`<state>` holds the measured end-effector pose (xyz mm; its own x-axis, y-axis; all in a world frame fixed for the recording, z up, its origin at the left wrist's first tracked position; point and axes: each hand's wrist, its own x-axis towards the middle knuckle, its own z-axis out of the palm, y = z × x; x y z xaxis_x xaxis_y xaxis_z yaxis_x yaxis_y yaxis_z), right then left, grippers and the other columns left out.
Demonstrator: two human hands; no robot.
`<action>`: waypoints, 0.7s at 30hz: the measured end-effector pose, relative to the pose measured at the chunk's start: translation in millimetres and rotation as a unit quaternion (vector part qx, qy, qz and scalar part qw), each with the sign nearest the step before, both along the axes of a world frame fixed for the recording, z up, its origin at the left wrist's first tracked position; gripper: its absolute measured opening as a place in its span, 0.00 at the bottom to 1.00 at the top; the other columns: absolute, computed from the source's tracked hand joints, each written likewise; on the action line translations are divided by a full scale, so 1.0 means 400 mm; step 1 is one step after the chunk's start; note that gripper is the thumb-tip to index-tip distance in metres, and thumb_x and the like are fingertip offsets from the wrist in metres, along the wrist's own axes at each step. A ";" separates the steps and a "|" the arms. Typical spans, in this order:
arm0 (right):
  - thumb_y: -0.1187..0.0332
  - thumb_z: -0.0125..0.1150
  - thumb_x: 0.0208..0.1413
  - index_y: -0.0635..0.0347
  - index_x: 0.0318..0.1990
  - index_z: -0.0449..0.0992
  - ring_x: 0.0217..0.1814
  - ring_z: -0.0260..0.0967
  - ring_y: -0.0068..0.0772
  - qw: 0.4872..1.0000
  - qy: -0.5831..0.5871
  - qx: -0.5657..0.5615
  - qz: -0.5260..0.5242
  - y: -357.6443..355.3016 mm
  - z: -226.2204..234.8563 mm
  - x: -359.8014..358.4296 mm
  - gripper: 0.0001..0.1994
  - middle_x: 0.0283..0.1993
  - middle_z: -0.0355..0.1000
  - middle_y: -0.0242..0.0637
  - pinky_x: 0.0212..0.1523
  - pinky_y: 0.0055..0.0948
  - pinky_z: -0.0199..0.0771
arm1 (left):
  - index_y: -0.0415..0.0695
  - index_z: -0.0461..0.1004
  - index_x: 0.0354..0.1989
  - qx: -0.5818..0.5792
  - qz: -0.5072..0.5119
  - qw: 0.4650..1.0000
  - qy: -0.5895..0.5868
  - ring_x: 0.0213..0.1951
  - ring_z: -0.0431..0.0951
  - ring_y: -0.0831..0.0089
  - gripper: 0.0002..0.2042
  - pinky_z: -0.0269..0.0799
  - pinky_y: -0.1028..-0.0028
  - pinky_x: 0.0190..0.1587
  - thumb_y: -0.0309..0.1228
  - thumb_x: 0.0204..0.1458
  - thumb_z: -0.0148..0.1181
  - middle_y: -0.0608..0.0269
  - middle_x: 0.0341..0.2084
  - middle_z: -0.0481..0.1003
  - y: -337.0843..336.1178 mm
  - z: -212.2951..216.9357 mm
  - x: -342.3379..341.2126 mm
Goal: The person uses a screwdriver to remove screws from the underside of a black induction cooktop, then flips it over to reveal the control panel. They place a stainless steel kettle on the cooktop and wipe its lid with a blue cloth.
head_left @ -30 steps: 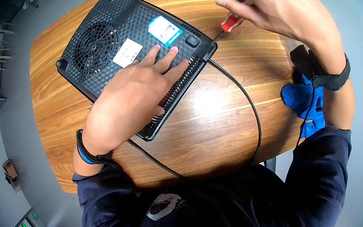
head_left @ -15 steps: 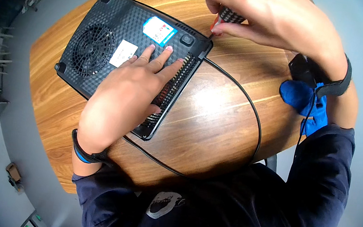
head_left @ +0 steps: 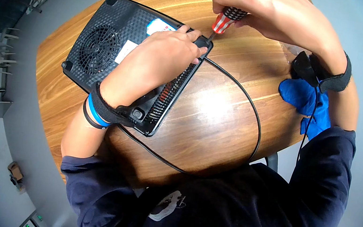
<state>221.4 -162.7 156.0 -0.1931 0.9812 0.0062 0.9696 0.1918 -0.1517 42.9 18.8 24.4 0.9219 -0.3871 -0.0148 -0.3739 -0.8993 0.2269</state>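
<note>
A black induction cooker (head_left: pixel 126 14) lies underside up, with its round fan grille, feet and side vents showing. My left hand (head_left: pixel 162 53) rests palm down on it, fingers stretched out toward its far right corner, close to the tip of a screwdriver (head_left: pixel 222 24). The screwdriver has a red-and-white striped and black checked handle. My right hand (head_left: pixel 265 5) is closed round the top of that handle. It holds the screwdriver tilted, its shaft pointing down at the corner; the exact contact of the tip is hard to make out.
A black power cord (head_left: pixel 253 108) loops from the cooker across the wooden table (head_left: pixel 220 138) toward me. Blue cloth (head_left: pixel 300 96) and a black object (head_left: pixel 300 66) lie by my right forearm. A thin black cable (head_left: pixel 306 128) hangs by my right arm.
My left hand has slid from the cooker's middle and vents to its far right corner. More of the screwdriver handle shows now below my right hand. The cooker has shifted slightly.
</note>
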 end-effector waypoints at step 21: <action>0.55 0.56 0.79 0.62 0.49 0.73 0.33 0.79 0.47 0.991 0.106 0.000 -0.081 -0.035 0.011 -0.024 0.17 0.39 0.76 0.46 0.34 0.43 0.79 | 0.48 0.86 0.62 -0.040 0.022 0.998 0.054 0.66 0.81 0.47 0.17 0.79 0.56 0.66 0.35 0.70 0.62 0.47 0.66 0.79 0.000 0.002 0.019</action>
<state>211.6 -176.5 160.5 -0.0265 0.9992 0.0303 0.9341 0.0356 -0.3552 50.6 18.9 25.0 0.9325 -0.3511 -0.0852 -0.3049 -0.8913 0.3356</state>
